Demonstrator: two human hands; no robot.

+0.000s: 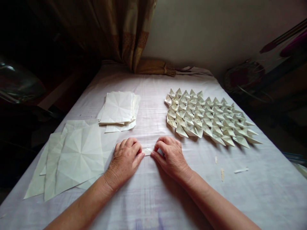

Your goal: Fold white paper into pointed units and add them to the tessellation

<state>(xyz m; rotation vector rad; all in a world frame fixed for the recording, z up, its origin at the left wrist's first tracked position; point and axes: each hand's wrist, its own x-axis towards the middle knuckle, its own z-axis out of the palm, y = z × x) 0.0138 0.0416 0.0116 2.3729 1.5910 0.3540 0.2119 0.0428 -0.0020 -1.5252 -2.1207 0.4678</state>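
Note:
Between my two hands, low over the cloth, is a small folded piece of white paper [147,151]. My left hand [126,157] pinches its left end between thumb and fingers. On the other end, my right hand [169,155] grips it the same way. Most of the paper's ends are hidden under the fingertips; only a narrow middle strip shows. Left of my left hand lie larger creased paper sheets [80,156], loosely overlapping. Beyond it sits a stack of smaller creased squares [117,108]. Rows of folded paper boats [206,115] stand to the right, past my right hand.
A pale cloth [153,204] covers the table. Small paper scraps [241,170] lie at the right. A gold-brown curtain [134,35] hangs down onto the far end, against a wall [196,35]. Dark, cluttered areas border both sides.

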